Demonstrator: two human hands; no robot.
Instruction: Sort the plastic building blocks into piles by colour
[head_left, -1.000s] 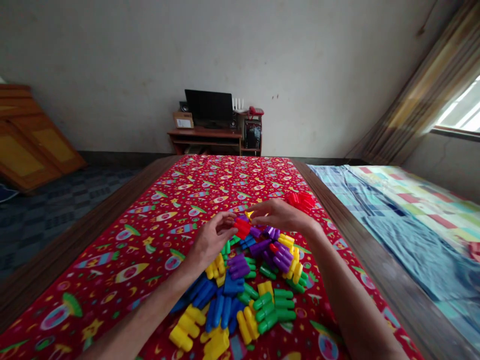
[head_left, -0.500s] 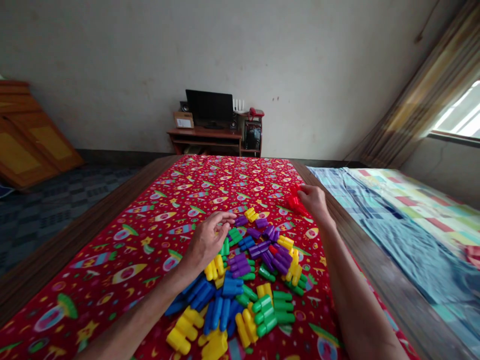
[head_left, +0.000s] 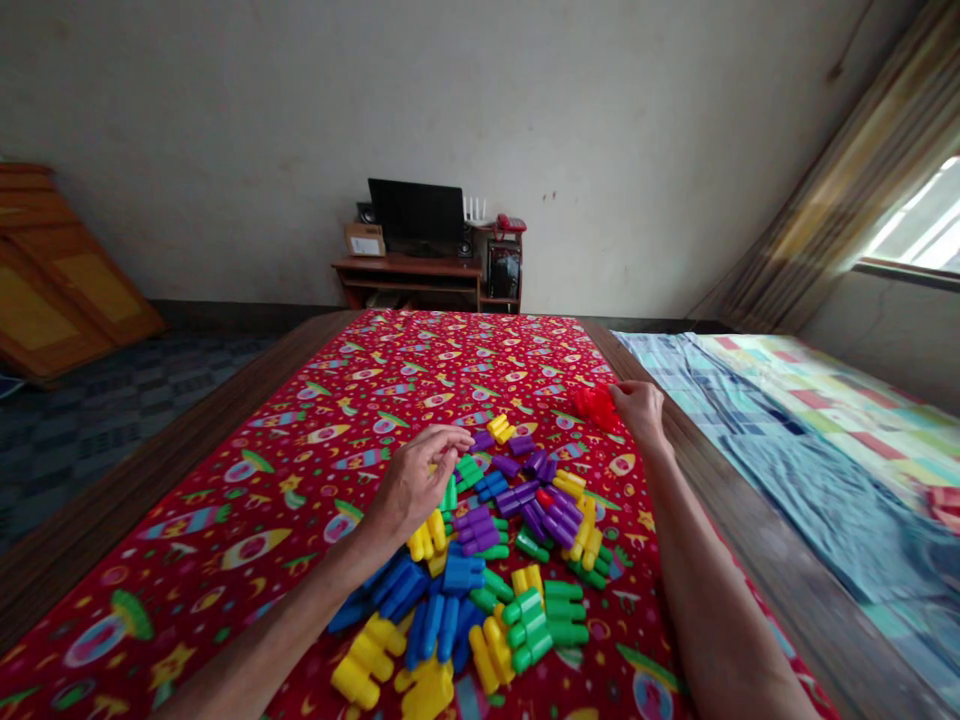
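our right hand [head_left: 639,408] is at the right of the frame, its fingers bent in and nearly closed against the right end of the red blocks [head_left: 595,406]; it touches or all but touches them, and we cannot tell whether it has hold of one. our left hand [head_left: 416,482] hangs near the middle of the frame, half open with the fingers loosely curled, and we see nothing in its grasp; its fingertips point right, just beside a purple block [head_left: 483,441], with a yellow block [head_left: 500,429] a little farther right. what counts is the lie of the red blocks: they sit right of centre, just left of the right hand's fingertips and well apart from the left hand, up and to the right of it, so the right is plainly nearer. they are jumbled and blurred, so we can pick out no single long axis, though the cluster looks a bit wider across the frame than deep. below and between our hands, the mixed heap [head_left: 463,572] spreads over the red patterned cloth [head_left: 300,465], apart from the red blocks.
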